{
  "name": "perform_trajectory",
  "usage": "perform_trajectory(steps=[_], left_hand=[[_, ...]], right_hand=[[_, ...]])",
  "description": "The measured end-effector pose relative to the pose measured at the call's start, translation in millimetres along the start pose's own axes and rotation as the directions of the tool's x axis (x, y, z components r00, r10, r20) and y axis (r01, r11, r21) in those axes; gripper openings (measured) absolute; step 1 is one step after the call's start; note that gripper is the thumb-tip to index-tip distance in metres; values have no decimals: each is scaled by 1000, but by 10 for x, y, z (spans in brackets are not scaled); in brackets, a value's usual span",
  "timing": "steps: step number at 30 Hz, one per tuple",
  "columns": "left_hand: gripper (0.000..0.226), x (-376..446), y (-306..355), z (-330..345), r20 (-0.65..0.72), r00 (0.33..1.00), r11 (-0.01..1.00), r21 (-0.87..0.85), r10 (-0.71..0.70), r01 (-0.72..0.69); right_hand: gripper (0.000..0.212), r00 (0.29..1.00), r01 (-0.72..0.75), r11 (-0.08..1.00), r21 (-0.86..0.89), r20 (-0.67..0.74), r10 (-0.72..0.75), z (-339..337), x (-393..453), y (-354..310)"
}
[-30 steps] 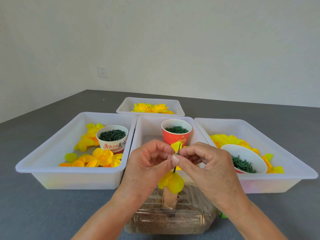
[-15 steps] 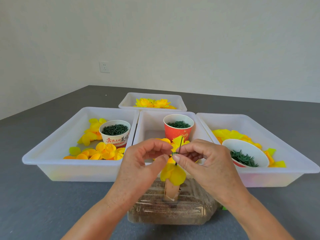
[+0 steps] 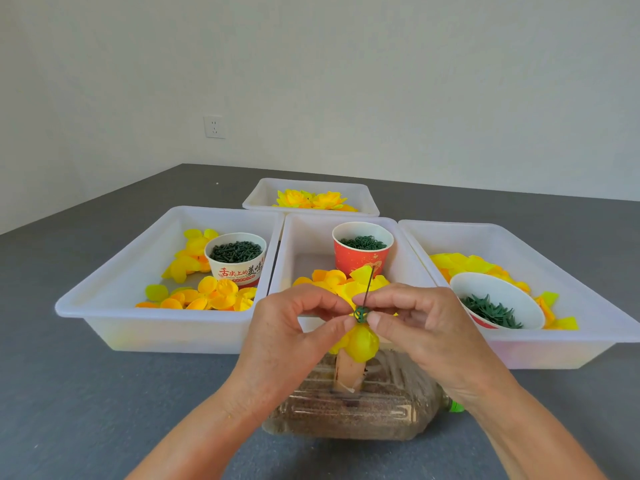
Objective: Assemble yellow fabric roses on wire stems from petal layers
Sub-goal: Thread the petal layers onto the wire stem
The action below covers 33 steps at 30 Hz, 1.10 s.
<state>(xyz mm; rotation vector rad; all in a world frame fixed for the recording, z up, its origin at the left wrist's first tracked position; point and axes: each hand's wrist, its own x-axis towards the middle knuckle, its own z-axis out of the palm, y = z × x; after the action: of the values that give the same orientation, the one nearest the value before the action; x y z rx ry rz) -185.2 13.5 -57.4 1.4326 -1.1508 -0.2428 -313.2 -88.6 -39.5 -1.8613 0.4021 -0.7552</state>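
Rose (image 3: 358, 341) parts are light and soft, I judge; the fabric will crumple if I squeeze, so I take it at the base, near the stiff thin wire (image 3: 367, 285), which can bend. It looks as a small bright yellow bud, pointing down, with a dark green ring (image 3: 361, 313) on the wire above it. It is over the near edge of the counter (image 3: 86, 393), above a bottle (image 3: 346, 410) lying there, before the middle tray (image 3: 408, 251). My left hand (image 3: 294, 337) pinches the ring and bud top with thumb and forefinger. My right hand (image 3: 419, 323) pinches the ring from the other side.
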Motion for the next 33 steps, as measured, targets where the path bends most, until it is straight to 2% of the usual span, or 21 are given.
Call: perform_trajectory(steps=[4, 12, 30, 33], left_hand=[[16, -6, 18, 7, -14, 1000, 1000, 2, -4, 4], [10, 19, 32, 23, -40, 999, 1000, 21, -3, 4], [18, 32, 22, -38, 54, 998, 985, 172, -41, 32], [12, 43, 33, -70, 79, 996, 985, 172, -43, 29]], right_hand=[[32, 1000, -6, 1000, 28, -25, 6, -7, -19, 16], [12, 1000, -3, 999, 48, -19, 4, -16, 3, 70], [17, 993, -114, 992, -59, 22, 115, -11, 26, 66], [17, 990, -143, 989, 29, 19, 143, -47, 14, 66]])
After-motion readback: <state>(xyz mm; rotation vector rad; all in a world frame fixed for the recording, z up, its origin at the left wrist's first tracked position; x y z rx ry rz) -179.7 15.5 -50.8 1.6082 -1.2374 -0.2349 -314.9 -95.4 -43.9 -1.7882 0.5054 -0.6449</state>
